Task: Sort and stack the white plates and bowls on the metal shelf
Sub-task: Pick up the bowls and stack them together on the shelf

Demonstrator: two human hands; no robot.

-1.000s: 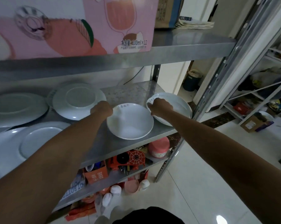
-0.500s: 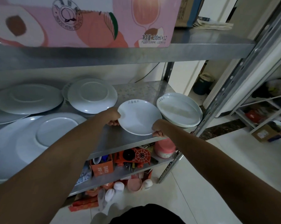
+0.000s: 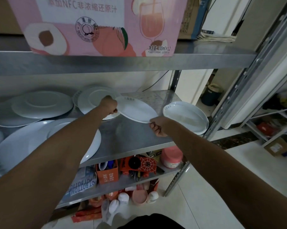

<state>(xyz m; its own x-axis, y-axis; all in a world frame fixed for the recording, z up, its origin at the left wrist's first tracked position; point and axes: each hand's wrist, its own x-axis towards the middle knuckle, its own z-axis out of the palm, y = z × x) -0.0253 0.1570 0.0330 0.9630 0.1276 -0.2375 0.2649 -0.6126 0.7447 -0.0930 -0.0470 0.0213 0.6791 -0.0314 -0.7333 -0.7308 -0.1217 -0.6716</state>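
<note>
A white bowl hangs above the metal shelf, tilted. My left hand grips its far-left rim and my right hand grips its near-right rim. Another white bowl rests on the shelf's right end. Behind my left hand an upturned white plate lies on other dishes. Further left sits a larger upturned plate on a stack. A big white plate lies at the front left, partly hidden by my left arm.
The upper shelf with a pink drinks carton hangs close above the dishes. A slotted upright post stands at the shelf's right corner. The lower shelf holds an orange box, a pink jar and other clutter.
The bowl has been lifted off the shelf and carried up and left, tilting. My right hand shifted from the right bowl's rim to the near rim of the lifted bowl.
</note>
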